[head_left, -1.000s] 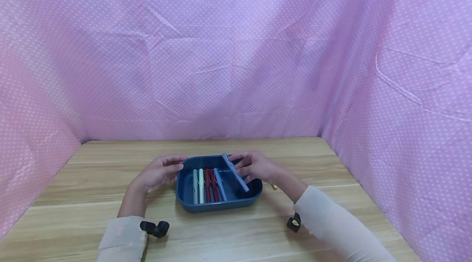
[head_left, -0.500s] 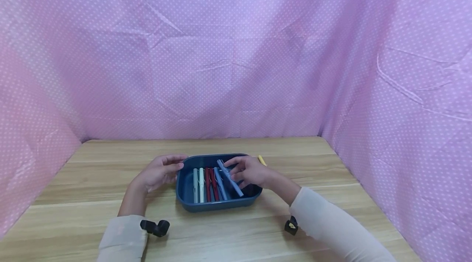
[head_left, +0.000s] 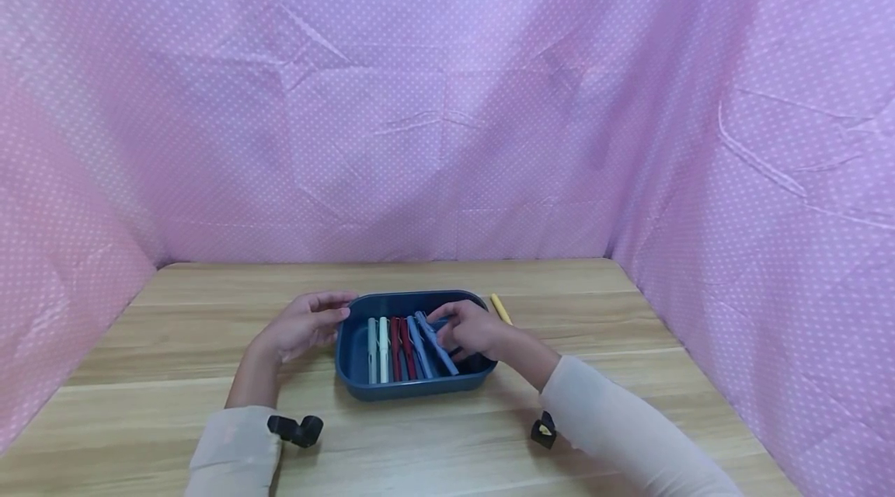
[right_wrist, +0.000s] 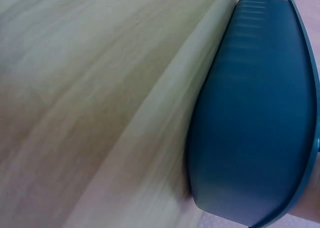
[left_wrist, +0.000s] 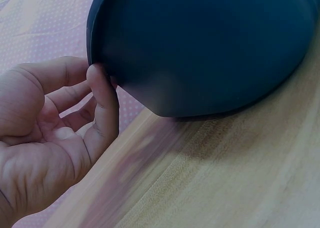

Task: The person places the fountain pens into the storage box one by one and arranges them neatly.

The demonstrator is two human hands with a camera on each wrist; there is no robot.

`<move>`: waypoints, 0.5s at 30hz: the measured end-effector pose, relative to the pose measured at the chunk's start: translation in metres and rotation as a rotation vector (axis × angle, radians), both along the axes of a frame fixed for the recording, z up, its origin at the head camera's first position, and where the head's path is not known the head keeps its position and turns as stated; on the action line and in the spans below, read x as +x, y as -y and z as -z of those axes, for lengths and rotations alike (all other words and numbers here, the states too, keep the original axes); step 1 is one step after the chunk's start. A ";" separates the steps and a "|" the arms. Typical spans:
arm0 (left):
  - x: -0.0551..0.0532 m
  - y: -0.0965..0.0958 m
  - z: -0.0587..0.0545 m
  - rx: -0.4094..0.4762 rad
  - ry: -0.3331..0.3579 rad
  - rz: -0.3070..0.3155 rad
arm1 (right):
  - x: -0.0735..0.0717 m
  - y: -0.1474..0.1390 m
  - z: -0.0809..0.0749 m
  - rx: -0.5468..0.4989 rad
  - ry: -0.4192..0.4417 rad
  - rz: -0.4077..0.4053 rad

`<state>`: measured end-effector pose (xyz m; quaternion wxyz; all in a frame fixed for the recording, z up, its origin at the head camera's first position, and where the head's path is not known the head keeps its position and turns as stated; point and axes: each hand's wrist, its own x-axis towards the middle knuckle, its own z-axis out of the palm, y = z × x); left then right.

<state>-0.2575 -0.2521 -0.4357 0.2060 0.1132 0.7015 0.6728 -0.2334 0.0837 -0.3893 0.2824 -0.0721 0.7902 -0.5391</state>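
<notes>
A dark blue rectangular box (head_left: 412,390) with rounded corners rests on the wooden table. My left hand (head_left: 302,326) pinches its left rim between thumb and fingers, as the left wrist view shows on the box wall (left_wrist: 210,53). Inside stand a row of capped pens: a grey-green pen (head_left: 372,353), a white pen (head_left: 383,353), two dark red pens (head_left: 396,353) and a light blue pen (head_left: 419,349). My right hand (head_left: 475,326) reaches over the right side and holds a second light blue pen (head_left: 440,348), slanted beside the first. In the right wrist view the box wall hides the fingers.
A yellow pen (head_left: 500,309) lies on the table just right of the box, partly behind my right wrist. Pink dotted cloth (head_left: 447,171) hangs around the back and sides of the table (head_left: 412,450).
The right hand has lowered the light blue pen into the box and shifted it left, against the row. More of the yellow pen shows. The left hand stays on the rim.
</notes>
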 end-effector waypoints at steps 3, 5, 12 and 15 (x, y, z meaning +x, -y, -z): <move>-0.001 0.000 0.000 -0.002 0.000 -0.002 | 0.000 0.003 0.001 0.018 0.004 0.017; -0.001 0.001 0.000 -0.003 -0.001 -0.002 | -0.001 0.004 0.002 0.024 0.008 0.027; -0.002 0.001 0.000 -0.004 -0.008 0.002 | -0.005 0.007 0.008 0.012 0.071 0.068; -0.003 0.001 0.000 -0.001 -0.009 0.003 | -0.006 0.007 0.008 -0.006 0.106 0.080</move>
